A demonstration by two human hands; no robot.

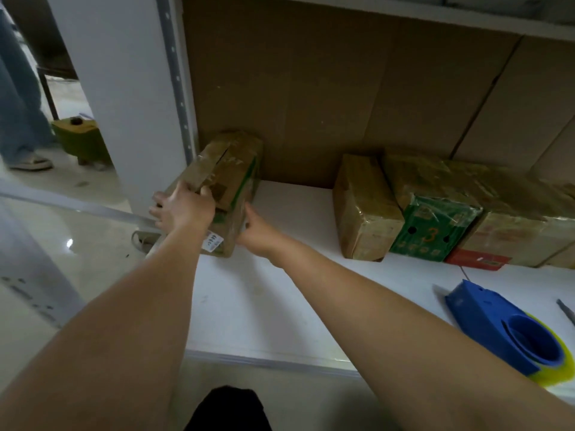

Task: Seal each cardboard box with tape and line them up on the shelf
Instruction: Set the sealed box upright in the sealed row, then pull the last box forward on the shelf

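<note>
Both forearms reach fwd: left hand [182, 206] fingers curled over near top edge of taped brown cardboard box [228, 181]; right hand [253, 230] flat vs its right side, fingers straight.

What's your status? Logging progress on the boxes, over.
Left hand grips taped box at shelf's left end; right hand flat against its side. Gap to other boxes. Tape dispenser idle.

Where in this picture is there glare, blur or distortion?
Head view: glare on the glossy floor and on the tape-wrapped boxes; wide-angle bending tilts the shelf post; the blue tape dispenser at the edge looks soft, as do both hands.
</note>
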